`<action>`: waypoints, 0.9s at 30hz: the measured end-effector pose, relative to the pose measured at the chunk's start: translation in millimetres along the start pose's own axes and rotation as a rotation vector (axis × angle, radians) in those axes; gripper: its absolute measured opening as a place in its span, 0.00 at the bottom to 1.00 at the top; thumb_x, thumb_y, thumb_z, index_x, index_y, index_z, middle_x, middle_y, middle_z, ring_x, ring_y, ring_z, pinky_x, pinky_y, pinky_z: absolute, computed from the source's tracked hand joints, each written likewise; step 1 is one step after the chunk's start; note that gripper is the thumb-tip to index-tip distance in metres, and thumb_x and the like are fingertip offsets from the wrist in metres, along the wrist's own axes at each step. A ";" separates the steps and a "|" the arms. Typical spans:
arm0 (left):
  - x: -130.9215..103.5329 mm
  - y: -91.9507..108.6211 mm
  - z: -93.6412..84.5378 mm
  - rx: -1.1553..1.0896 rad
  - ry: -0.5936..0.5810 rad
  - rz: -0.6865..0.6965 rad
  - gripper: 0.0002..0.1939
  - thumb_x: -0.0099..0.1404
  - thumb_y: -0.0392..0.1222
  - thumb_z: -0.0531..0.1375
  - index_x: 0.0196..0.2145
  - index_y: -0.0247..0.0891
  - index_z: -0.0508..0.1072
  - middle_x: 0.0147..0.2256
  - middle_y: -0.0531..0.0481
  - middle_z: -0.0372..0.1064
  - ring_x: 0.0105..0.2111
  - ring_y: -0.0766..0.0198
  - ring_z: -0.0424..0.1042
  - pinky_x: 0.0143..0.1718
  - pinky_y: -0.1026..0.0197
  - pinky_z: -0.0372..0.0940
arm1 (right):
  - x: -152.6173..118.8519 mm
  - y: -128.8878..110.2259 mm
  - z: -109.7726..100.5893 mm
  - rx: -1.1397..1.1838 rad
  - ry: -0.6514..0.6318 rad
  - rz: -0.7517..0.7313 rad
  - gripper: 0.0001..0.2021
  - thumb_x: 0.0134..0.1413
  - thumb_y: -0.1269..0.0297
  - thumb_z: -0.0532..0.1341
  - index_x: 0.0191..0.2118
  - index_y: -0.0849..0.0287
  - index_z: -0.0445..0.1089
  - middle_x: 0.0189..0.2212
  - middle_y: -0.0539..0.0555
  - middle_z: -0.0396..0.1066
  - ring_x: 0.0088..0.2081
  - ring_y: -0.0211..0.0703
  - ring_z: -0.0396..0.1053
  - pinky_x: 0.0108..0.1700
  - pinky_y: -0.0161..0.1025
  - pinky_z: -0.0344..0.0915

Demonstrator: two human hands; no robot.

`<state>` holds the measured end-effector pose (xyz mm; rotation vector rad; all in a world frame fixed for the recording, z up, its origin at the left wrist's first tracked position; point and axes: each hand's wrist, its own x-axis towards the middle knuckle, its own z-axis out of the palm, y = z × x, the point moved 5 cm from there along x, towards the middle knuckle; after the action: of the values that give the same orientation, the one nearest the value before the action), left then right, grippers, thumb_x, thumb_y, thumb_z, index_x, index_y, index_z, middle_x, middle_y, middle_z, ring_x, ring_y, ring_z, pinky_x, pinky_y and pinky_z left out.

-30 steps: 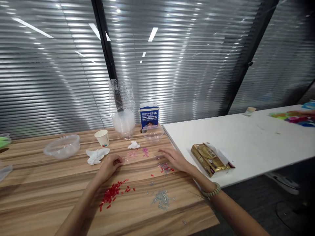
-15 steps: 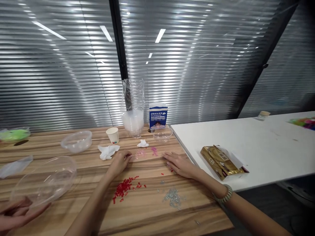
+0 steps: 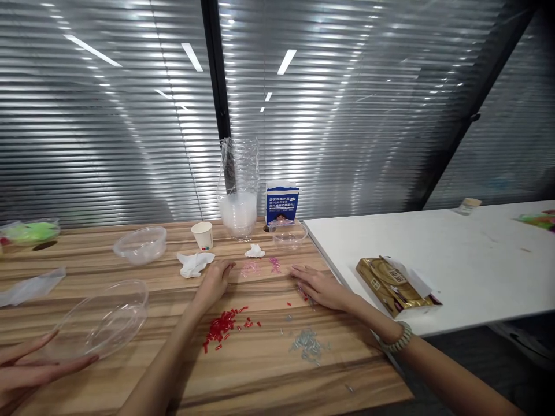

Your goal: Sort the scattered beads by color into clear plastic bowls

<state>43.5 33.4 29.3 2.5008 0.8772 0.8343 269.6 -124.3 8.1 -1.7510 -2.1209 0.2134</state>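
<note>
Both hands lie on the wooden bench (image 3: 269,370) among loose beads. The left hand (image 3: 215,281) rests half-curled, its grip grasping nothing that shows, with the red beads (image 3: 225,326) just at its 6 o'clock and a pale pink scatter (image 3: 250,268) at its 3 o'clock. The right hand (image 3: 321,287) lies flat, grip released, covering a few red pieces; the grey beads (image 3: 307,341) sit at its 7 o'clock. A careless sweep of either wrist could mix the sorted colours. Another person's hand (image 3: 26,367), at 9 o'clock, touches a clear bowl (image 3: 102,319), which could slide into the red pile.
</note>
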 end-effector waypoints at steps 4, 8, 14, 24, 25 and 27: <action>1.4 -7.4 -4.7 0.001 0.023 -0.051 0.16 0.63 0.37 0.45 0.40 0.34 0.70 0.40 0.42 0.71 0.41 0.56 0.68 0.45 0.54 0.61 | 8.3 -5.7 0.7 -0.053 -0.006 -0.046 0.21 0.62 0.64 0.45 0.59 0.59 0.57 0.58 0.59 0.57 0.59 0.48 0.54 0.61 0.51 0.53; 1.4 -12.5 -11.7 0.017 -0.041 -0.110 0.16 0.61 0.39 0.46 0.38 0.32 0.71 0.38 0.42 0.71 0.39 0.55 0.69 0.42 0.56 0.62 | 16.6 -18.9 0.4 -0.095 -0.035 -0.104 0.22 0.62 0.65 0.45 0.60 0.59 0.54 0.57 0.60 0.58 0.57 0.50 0.57 0.59 0.52 0.55; -1.6 -6.2 -12.2 0.057 -0.213 -0.106 0.16 0.61 0.45 0.48 0.24 0.36 0.70 0.25 0.47 0.71 0.26 0.58 0.67 0.30 0.60 0.59 | 25.8 -44.1 4.5 -0.064 -0.029 -0.195 0.20 0.61 0.66 0.46 0.58 0.57 0.57 0.56 0.57 0.60 0.58 0.48 0.56 0.60 0.50 0.55; -0.6 11.3 2.4 0.060 -0.156 -0.011 0.18 0.65 0.46 0.46 0.34 0.34 0.72 0.36 0.42 0.72 0.37 0.54 0.68 0.40 0.56 0.60 | -8.4 -3.5 -33.4 0.179 0.128 0.050 0.19 0.61 0.65 0.48 0.56 0.59 0.61 0.53 0.57 0.64 0.55 0.45 0.62 0.57 0.48 0.60; -2.1 15.3 6.3 0.055 -0.148 0.009 0.18 0.65 0.46 0.46 0.36 0.34 0.72 0.38 0.42 0.72 0.39 0.54 0.68 0.42 0.55 0.60 | -16.8 -8.6 -31.5 0.166 0.077 0.030 0.19 0.61 0.65 0.48 0.56 0.59 0.60 0.54 0.56 0.64 0.55 0.45 0.62 0.57 0.48 0.60; -5.3 24.9 14.8 0.048 -0.145 0.072 0.18 0.66 0.45 0.46 0.41 0.35 0.71 0.41 0.42 0.71 0.42 0.54 0.67 0.45 0.54 0.60 | -31.4 -22.4 -26.0 0.112 0.002 -0.031 0.20 0.61 0.66 0.48 0.58 0.57 0.58 0.56 0.55 0.61 0.58 0.44 0.58 0.59 0.47 0.57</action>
<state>60.6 9.5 28.4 2.6098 0.7719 0.6513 263.9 -162.6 33.8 -1.6535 -2.0909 0.3155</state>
